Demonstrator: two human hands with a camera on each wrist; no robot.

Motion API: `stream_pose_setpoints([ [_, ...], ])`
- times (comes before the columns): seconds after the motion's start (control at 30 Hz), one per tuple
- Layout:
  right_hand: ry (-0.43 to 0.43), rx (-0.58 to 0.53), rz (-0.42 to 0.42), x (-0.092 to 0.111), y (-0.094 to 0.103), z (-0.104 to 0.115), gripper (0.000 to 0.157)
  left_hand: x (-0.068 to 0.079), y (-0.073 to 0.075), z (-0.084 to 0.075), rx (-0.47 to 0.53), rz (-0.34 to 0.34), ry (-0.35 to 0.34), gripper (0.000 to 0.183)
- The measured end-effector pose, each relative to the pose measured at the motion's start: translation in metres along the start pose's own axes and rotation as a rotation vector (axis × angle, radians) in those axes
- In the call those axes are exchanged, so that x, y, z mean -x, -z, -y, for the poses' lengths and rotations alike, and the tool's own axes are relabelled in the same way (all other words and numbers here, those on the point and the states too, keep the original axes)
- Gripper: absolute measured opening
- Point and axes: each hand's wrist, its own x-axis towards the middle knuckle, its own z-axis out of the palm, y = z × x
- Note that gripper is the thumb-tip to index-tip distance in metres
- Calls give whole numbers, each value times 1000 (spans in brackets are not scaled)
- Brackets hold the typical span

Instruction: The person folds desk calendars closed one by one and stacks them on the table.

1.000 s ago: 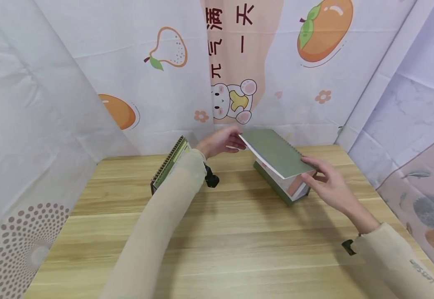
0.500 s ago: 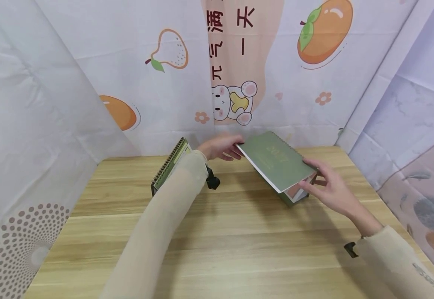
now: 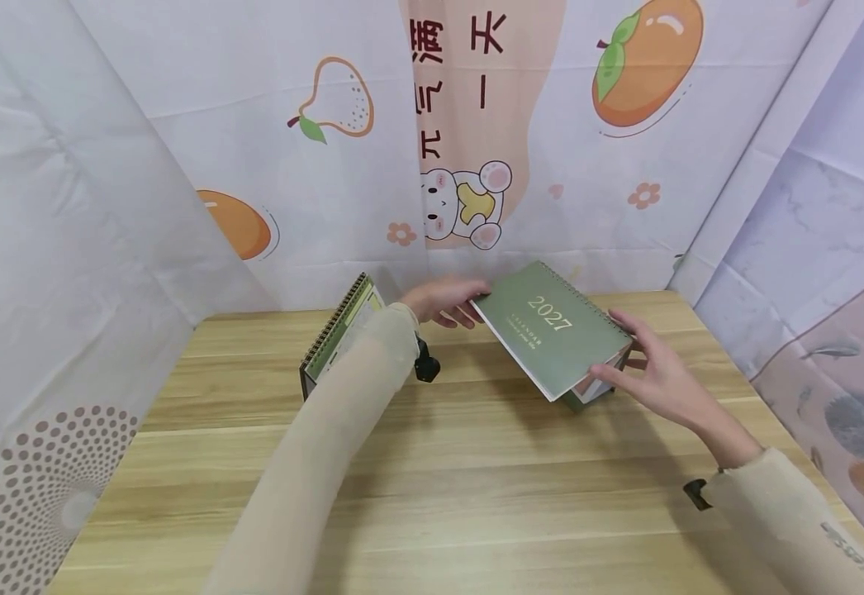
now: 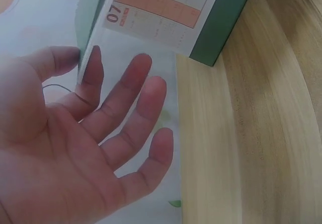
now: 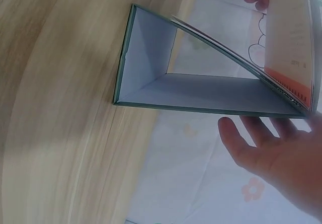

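Observation:
A green spiral-bound desk calendar with "2027" on its cover stands at the right of the table. Thumb and index finger of my left hand pinch the cover's far-left corner, holding it lifted off the printed pages. In the left wrist view, a page marked 07 shows beneath, and my other left fingers spread loosely. My right hand holds the calendar's right end, thumb at the front and fingers behind. The right wrist view shows the hollow triangular stand, fingertips against its back panel.
Another spiral desk calendar stands at the left of the wooden table, partly behind my left sleeve. A printed fabric curtain hangs along the table's far edge. Small black devices sit at both wrists.
The cover has swung down toward the front over the pages, so "2027" now shows. My left hand has moved slightly down with its corner; the right hand stays at the calendar's end.

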Motion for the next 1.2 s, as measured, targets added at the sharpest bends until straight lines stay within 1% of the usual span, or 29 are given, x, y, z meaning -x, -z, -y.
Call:
stream_pose_setpoints([
  [0.1,-14,10,-7,-2,-2,1,89,-3,-1,3,-14,0,0,38],
  [0.2,-8,42,-21,-2,-4,2,92,-4,-2,5,-24,3,7,38],
  [0.33,23,101,-43,-2,-5,5,95,-4,-5,6,-16,11,40,37],
  [0.5,42,139,-31,-2,-5,9,96,-6,-8,8,-23,5,76,37],
  [0.7,-10,103,5,-2,-5,8,103,-12,-13,12,-16,-2,83,35],
  [0.83,-36,73,20,-2,-5,6,106,-12,-18,14,-11,-26,70,35],
  [0.93,-28,56,30,-4,-5,5,106,-11,-23,14,4,-56,59,36],
  [1.07,-16,47,45,-5,-2,9,101,-12,-30,14,26,-95,54,37],
  [1.2,8,73,56,-6,-3,11,95,-16,-35,18,49,-98,45,41],
])
